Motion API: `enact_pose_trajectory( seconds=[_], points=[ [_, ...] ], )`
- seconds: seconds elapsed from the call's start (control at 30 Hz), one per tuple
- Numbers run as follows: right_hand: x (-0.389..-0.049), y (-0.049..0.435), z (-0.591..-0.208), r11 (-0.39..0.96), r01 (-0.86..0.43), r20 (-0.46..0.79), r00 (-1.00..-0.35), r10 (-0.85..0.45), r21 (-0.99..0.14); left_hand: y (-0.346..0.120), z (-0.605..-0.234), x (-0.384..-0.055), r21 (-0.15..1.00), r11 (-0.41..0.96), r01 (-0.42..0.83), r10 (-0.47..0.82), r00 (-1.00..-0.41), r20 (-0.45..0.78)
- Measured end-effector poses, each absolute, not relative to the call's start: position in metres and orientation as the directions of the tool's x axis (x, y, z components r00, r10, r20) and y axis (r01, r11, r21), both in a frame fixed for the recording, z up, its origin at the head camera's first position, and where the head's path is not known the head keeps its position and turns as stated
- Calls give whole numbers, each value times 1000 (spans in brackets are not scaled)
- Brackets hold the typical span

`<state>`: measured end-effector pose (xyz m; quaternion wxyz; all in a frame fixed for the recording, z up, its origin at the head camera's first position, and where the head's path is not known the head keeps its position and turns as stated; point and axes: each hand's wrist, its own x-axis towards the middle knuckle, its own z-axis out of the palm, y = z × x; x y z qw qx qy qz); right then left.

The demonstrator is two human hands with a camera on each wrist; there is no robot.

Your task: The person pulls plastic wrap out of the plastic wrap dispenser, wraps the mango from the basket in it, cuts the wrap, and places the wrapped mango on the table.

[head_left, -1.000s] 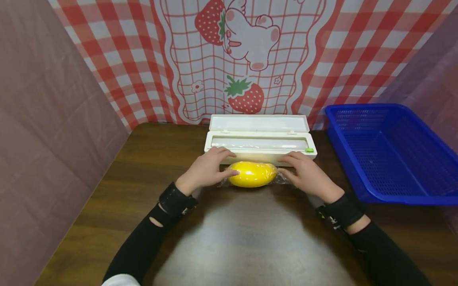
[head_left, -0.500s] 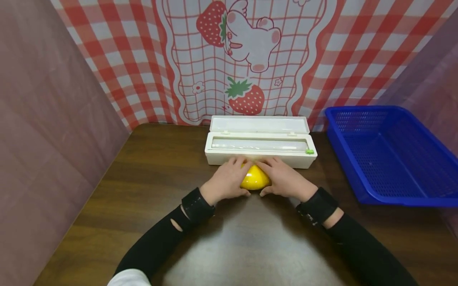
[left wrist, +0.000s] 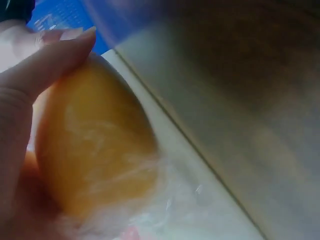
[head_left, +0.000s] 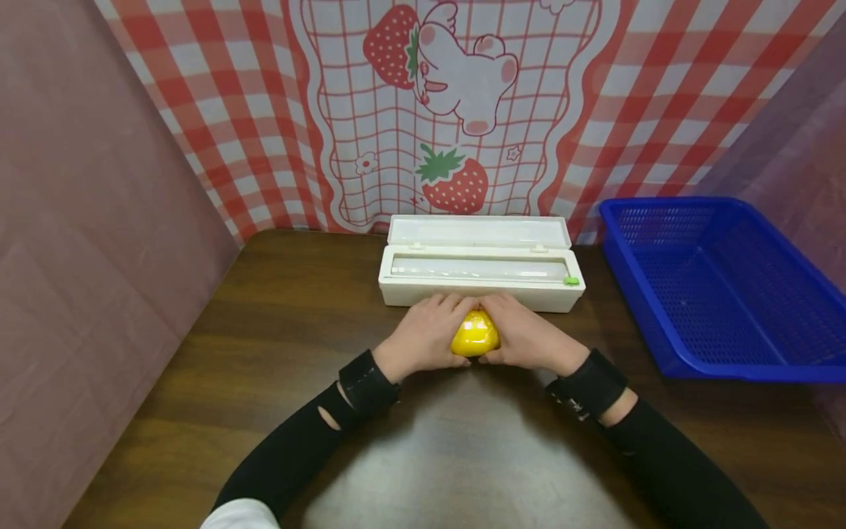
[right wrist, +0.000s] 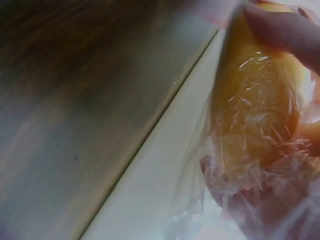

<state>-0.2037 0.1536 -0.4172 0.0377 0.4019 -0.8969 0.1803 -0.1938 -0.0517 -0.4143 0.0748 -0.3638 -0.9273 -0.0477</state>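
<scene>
A smooth yellow mango with clear cling film around it is between both hands in the head view. My left hand grips its left end, and my right hand grips the other. Their fingers lie over the far side, with both thumbs low on the near side. In the left wrist view, loose film trails from the mango's lower end. Wrinkled film covers the fruit in the right wrist view and bunches around fingers there. Just behind the hands stands a white cling film dispenser with its lid raised.
A blue plastic basket stands to the right on the wooden table. Behind the dispenser hangs a red-and-white checked cloth with strawberry prints. A pink cloth borders the left side.
Both hands have come inward from the loose film ends and closed around the mango, covering its ends. Over the last half second the mango has tilted slightly in the grip.
</scene>
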Motion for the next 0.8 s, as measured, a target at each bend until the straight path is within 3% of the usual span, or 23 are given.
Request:
enact_pose_trajectory(
  seconds=[0.27, 0.5, 0.8],
  points=[
    [-197, 158, -412, 631, -723, 254, -690, -677, -283, -59, -403, -191, 142, 676, 724, 668, -682, 296],
    [-195, 162, -406, 579, -747, 383, -665, -641, -326, -60, -394, -191, 247, 615, 749, 618, -652, 439],
    [-193, 158, -402, 496, -762, 524, -647, -554, -417, -54, -376, -189, 537, 325, 778, 295, -623, 724]
  ],
)
